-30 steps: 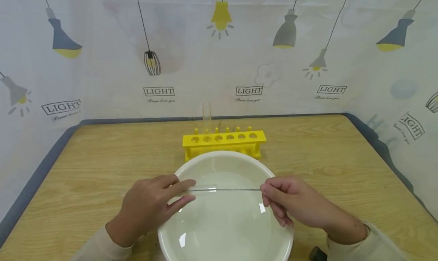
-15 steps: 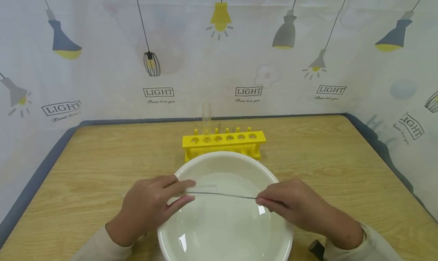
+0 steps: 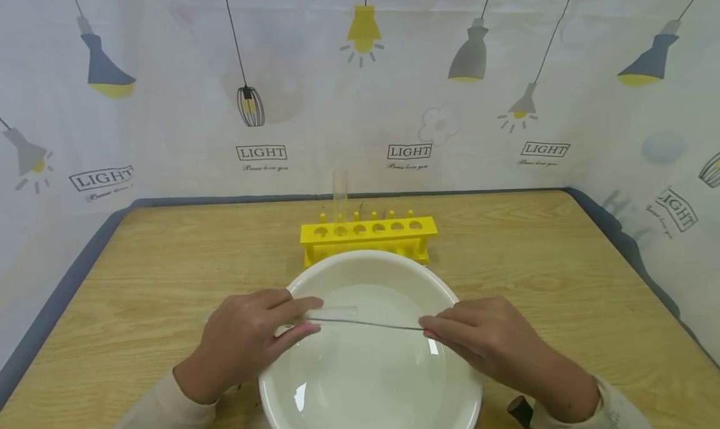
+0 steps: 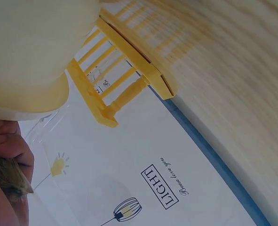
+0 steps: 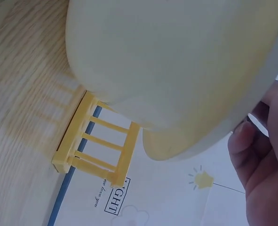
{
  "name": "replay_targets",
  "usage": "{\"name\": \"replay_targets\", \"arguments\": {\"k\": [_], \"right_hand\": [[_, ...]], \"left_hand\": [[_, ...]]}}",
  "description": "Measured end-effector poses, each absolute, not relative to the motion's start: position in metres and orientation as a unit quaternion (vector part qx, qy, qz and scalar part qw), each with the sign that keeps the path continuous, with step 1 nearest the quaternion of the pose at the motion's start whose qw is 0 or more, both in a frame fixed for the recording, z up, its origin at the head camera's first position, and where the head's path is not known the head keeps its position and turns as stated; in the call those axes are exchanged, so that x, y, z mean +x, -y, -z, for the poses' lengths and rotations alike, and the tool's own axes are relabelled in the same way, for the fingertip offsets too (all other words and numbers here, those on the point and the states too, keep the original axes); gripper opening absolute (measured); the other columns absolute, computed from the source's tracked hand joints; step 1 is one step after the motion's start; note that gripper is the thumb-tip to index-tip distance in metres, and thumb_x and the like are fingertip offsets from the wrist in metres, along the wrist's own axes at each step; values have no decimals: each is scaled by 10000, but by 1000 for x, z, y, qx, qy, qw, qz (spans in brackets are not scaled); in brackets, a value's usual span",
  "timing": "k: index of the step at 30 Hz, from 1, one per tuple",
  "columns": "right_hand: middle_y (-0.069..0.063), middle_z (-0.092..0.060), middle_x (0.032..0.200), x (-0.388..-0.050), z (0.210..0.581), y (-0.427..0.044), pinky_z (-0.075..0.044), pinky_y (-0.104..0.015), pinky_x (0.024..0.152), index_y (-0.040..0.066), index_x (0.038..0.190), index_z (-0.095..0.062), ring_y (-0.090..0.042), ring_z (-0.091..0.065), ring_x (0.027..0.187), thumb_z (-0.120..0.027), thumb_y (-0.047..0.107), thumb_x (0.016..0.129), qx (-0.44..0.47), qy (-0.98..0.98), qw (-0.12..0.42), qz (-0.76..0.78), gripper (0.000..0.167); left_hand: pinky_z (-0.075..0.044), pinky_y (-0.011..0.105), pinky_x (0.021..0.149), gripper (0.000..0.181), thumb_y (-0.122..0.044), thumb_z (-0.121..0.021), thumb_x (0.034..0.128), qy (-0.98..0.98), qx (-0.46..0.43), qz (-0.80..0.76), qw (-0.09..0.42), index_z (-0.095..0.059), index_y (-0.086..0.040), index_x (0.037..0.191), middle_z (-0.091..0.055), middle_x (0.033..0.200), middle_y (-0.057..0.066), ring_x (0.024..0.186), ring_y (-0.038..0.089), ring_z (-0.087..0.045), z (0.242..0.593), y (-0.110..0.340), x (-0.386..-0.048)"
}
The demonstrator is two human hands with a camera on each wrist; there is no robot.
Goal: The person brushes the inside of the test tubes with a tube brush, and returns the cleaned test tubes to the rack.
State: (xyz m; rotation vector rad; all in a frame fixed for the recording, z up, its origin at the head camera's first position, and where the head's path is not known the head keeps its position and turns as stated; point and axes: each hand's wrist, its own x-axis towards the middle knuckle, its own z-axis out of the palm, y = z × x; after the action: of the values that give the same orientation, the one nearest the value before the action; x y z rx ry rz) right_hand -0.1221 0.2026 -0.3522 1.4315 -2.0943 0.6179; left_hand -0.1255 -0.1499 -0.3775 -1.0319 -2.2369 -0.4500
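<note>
Above the white basin (image 3: 270, 385) my left hand (image 3: 247, 329) grips a clear test tube (image 3: 340, 312) lying nearly level, its mouth toward the right. A test tube brush's thin twisted-wire handle (image 3: 371, 324) runs into that mouth. Its bristles (image 4: 9, 176) show inside the tube near my palm in the left wrist view. My right hand (image 3: 489, 341) pinches the handle's outer end over the basin's right rim. In the right wrist view the basin wall hides part of my right fingers (image 5: 242, 136).
A yellow test tube rack (image 3: 368, 229) stands just behind the basin, with another clear test tube (image 3: 340, 197) upright in it. By my right sleeve lies a dark cylindrical object (image 3: 520, 410), partly cut off. Printed cloth walls (image 3: 337, 104) enclose the wooden table (image 3: 169, 254).
My right hand has turned over, palm side down, and shifted slightly left and down. The brush handle now slopes and bends slightly. My left hand keeps its hold on the test tube.
</note>
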Motion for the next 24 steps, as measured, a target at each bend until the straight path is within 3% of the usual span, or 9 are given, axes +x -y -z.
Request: {"name": "replay_targets", "arguments": {"k": [5,13,24], "right_hand": [[35,-755,821,-120,352,-201,-540,-186,567,99,997,-761,-68,-684,641,-526,242,1053,527,770,292,-212,281],[-2,-740,744,-122,355,-202,-498,-201,479,26,956,-748,-97,-619,536,-530,194,1051,546,720,388,-180,291],[-25,-751,732,-121,351,-205,-494,-210,472,8,962,-750,-101,-598,525,-551,176,1041,543,707,422,-166,273]], "left_hand": [[-328,131,455,398,-525,-490,1020,845,-393,172,318,-760,-238,1072,-591,707,-110,536,3,-457,378,150,-125],[-321,126,458,383,-509,-490,1025,837,-414,170,314,-758,-240,1078,-594,686,-114,530,-1,-440,377,149,-126],[-326,107,474,381,-514,-496,1019,831,-440,171,293,-754,-243,1093,-561,664,-118,523,-9,-404,368,154,-125]]}}
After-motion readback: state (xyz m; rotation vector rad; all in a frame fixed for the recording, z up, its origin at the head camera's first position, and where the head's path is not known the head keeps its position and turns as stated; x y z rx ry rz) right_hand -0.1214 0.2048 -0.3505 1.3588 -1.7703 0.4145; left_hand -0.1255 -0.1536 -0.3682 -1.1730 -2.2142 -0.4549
